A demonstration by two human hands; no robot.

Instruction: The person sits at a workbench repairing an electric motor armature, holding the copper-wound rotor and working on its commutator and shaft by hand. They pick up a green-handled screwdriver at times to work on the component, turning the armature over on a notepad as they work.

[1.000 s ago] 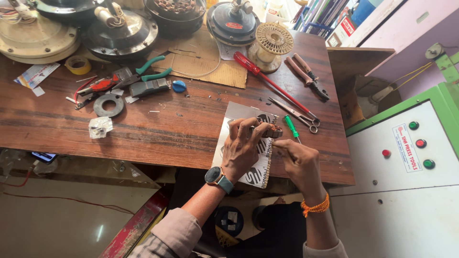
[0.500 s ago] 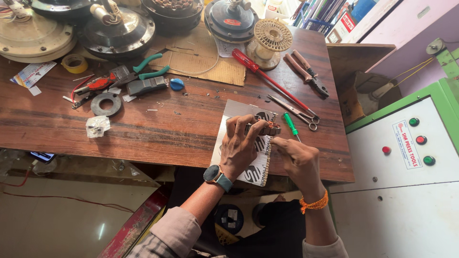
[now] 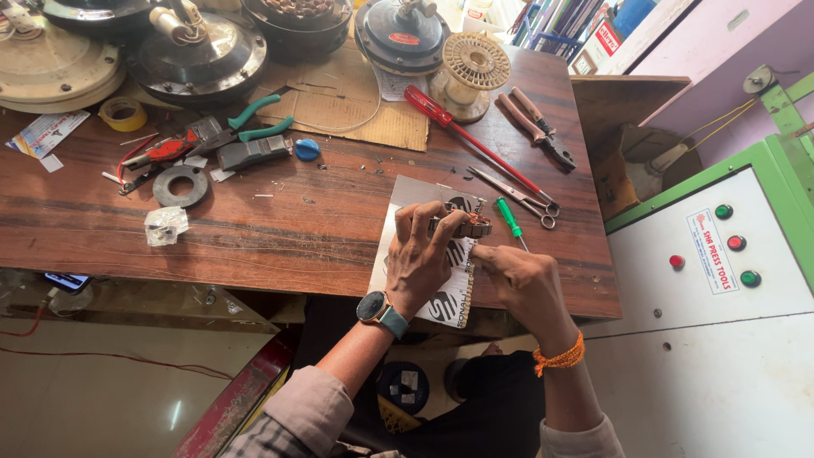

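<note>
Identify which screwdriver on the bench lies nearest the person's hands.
The small green-handled screwdriver, just beyond the right hand; the long red-handled screwdriver lies farther back.

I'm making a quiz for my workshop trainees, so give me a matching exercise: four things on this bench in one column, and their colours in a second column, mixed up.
Things:
1. long screwdriver
2. tape roll
3. small cap
4. washer

Colours:
A. blue
B. dark grey
C. red handle
D. yellow

Pairs: 1-C, 2-D, 3-A, 4-B
</note>
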